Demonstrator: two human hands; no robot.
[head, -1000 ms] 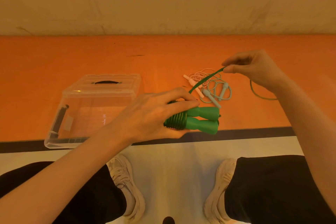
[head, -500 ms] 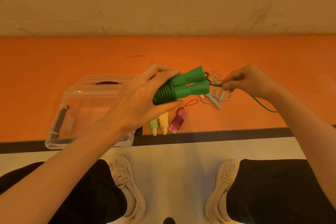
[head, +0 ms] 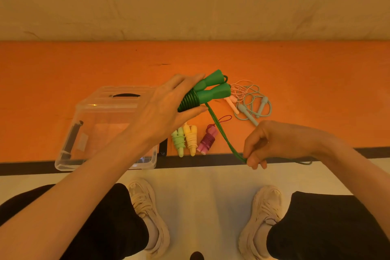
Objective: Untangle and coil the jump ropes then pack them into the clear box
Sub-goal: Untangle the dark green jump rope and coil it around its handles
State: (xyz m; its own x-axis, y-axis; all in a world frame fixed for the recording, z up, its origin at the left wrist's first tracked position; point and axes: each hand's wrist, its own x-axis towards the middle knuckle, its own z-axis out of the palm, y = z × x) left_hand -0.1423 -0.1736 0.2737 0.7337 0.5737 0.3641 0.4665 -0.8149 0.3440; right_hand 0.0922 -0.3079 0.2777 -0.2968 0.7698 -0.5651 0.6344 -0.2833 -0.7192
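While the clear box (head: 101,124) sits at the left of the orange floor mat (head: 63,65), the left hand (head: 166,110) grips the green jump rope's handles (head: 211,91) above its right end, cord wound round their base. The right hand (head: 266,143) pinches the loose green cord (head: 221,131) stretched taut from them. Below lie three coiled ropes, light green (head: 179,140), yellow (head: 191,139) and pink (head: 207,139); tangled pale ropes (head: 251,101) lie beyond.
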